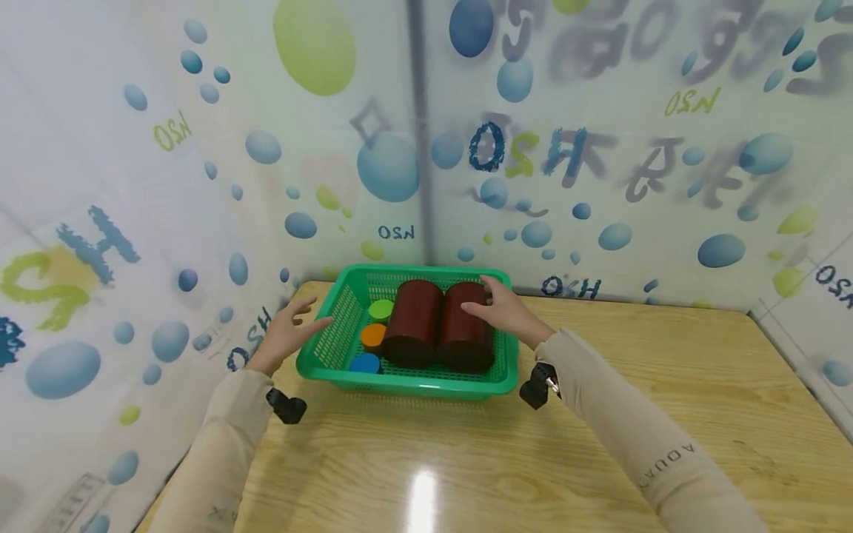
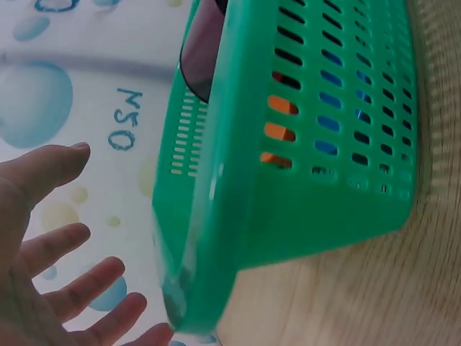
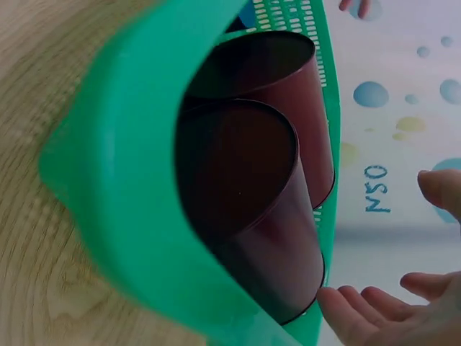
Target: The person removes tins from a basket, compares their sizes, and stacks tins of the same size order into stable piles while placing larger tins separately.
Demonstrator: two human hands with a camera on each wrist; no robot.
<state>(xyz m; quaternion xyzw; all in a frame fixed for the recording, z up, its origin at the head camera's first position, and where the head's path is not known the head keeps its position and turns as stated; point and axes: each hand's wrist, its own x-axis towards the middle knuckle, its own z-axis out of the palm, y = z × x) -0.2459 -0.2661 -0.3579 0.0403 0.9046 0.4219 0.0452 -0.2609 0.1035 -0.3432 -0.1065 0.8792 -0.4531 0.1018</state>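
A green plastic basket [image 1: 406,383] stands on the wooden table. Two dark red cylinders [image 1: 415,318] lie side by side in its middle and right part. Along the basket's left side are a lime green round piece [image 1: 381,309], an orange one [image 1: 373,337] and a blue one [image 1: 366,363]. My left hand [image 1: 288,334] hovers by the left rim, fingers spread and holding nothing. Over the right-hand cylinder [image 1: 466,329], near the right rim, is my right hand [image 1: 509,309], its fingers loosely bent with nothing gripped. In the right wrist view its fingertips [image 3: 331,299] appear close to that cylinder; contact is unclear.
The wooden table [image 1: 640,400] extends to the right and in front of the basket. Walls printed with bubbles and lettering [image 1: 533,155] rise behind and at the left [image 1: 133,296]. A small black device [image 1: 286,406] sits at each wrist.
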